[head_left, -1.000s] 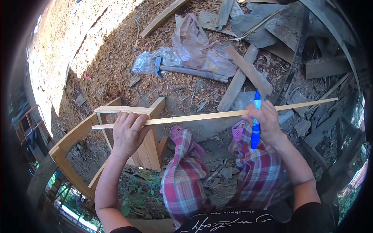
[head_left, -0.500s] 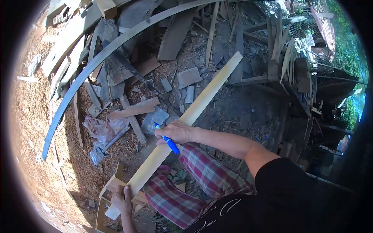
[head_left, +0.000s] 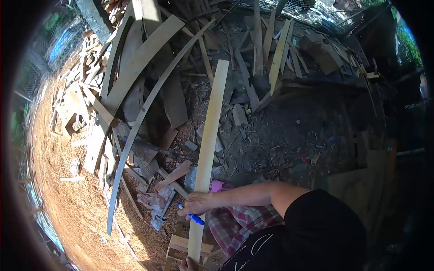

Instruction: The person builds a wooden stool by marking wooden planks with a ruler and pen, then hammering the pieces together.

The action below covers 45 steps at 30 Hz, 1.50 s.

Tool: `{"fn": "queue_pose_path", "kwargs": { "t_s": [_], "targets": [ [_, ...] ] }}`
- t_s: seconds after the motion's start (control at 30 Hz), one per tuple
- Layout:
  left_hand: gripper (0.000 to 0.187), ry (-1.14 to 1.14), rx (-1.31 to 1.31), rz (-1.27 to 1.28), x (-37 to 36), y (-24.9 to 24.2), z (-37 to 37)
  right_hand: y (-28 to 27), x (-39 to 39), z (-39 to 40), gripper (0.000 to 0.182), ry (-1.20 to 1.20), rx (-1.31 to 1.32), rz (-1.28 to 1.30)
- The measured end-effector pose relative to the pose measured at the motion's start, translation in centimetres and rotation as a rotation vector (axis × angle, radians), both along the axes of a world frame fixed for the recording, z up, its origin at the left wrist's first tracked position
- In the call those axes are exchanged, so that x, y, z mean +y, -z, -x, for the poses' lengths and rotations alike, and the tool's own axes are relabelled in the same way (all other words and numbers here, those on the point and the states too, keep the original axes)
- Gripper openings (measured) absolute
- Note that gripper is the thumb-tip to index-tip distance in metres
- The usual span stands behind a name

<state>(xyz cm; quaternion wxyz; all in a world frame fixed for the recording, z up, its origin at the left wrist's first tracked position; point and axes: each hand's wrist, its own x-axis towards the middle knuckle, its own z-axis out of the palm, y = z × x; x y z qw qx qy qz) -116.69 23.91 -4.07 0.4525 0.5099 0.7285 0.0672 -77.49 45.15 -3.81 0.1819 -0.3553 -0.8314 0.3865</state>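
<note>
A long pale wooden plank (head_left: 210, 135) runs nearly straight up the view in front of me. My right hand (head_left: 197, 203) is closed around its lower part, and a blue marker (head_left: 196, 219) is tucked in the same hand, slanting across the board. At the bottom edge, my left hand (head_left: 187, 265) grips the plank's near end; only some of its fingers show. Just left of that end lies a small wooden frame (head_left: 178, 244), partly behind the board. My legs, in plaid cloth (head_left: 244, 221), are to the right.
A long curved strip (head_left: 144, 108) arcs along the left. Stacked boards and scrap wood (head_left: 144, 56) fill the back left. More slats (head_left: 278, 54) lean at the back. A crumpled plastic bag (head_left: 151, 201) lies on sawdust-covered ground (head_left: 97, 217).
My view has swung, so the surroundings sit differently. The plank has gone from a diagonal to nearly upright in view. Both hands appear lower, still on the plank, with the marker still in the right.
</note>
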Motion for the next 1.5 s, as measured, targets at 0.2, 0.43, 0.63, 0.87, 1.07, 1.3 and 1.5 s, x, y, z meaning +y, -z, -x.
{"fn": "queue_pose_path", "kwargs": {
  "t_s": [0.2, 0.43, 0.63, 0.87, 1.07, 1.3, 1.5],
  "targets": [
    [0.037, 0.117, 0.067, -0.256, -1.2, -4.3, -6.9, -9.8, -5.6, -5.4, 0.022, 0.234, 0.007, -0.269],
    [0.024, 0.221, -0.315, -0.312, 3.1, -9.9, -18.5, -11.2, -16.3, -17.2, 0.022, 0.646, -0.302, -0.261],
    [0.053, 0.312, -1.296, -0.357, 9.1, -30.9, -35.8, -11.2, -26.0, -28.3, 0.021, 0.896, -0.348, -0.14],
    [0.042, 0.873, -1.762, 0.005, 8.1, -42.3, -57.3, -11.4, -32.5, -44.9, 0.019, 1.149, -0.496, -0.113],
    [0.041, 1.489, -1.461, 0.377, 10.2, -45.1, -72.4, -12.2, -37.1, -62.3, 0.018, 1.295, -0.622, -0.159],
    [0.042, 1.576, -1.348, 0.18, 13.3, -42.9, -82.8, -14.7, -35.2, -81.0, 0.019, 1.345, -0.644, -0.2],
    [0.016, 1.605, -2.0, 0.165, 15.2, -36.0, -96.9, -13.2, -28.7, -97.6, 0.019, 1.365, -0.651, -0.387]
  ]
}}
